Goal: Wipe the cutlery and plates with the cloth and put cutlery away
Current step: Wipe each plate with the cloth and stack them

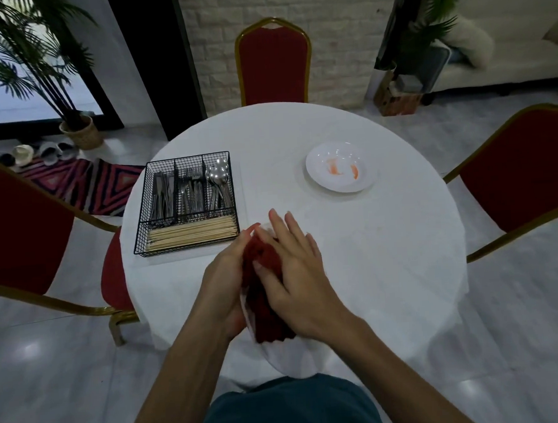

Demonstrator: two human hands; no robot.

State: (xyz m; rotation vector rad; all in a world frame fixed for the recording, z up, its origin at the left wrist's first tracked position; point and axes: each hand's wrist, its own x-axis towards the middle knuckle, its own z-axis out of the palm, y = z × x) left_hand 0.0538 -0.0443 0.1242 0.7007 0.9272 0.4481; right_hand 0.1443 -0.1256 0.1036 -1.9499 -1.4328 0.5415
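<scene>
- White-draped round table (355,255); wire cutlery caddy (188,249) at left, stained plate (318,179) far right.
- Left hand (223,280) grips a tilted plate (247,314) over the near edge; right hand (294,275), fingers flat, presses the red cloth (263,297) onto it.
- Hard rubbing could slip the plate from its one-handed hold.
- Cloth and hands hide most of that plate.

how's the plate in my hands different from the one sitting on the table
The held plate is lifted and tilted on edge; the table plate lies flat. The red cloth covers most of the held plate; the table plate is bare, showing orange smears. Both are white.
</scene>
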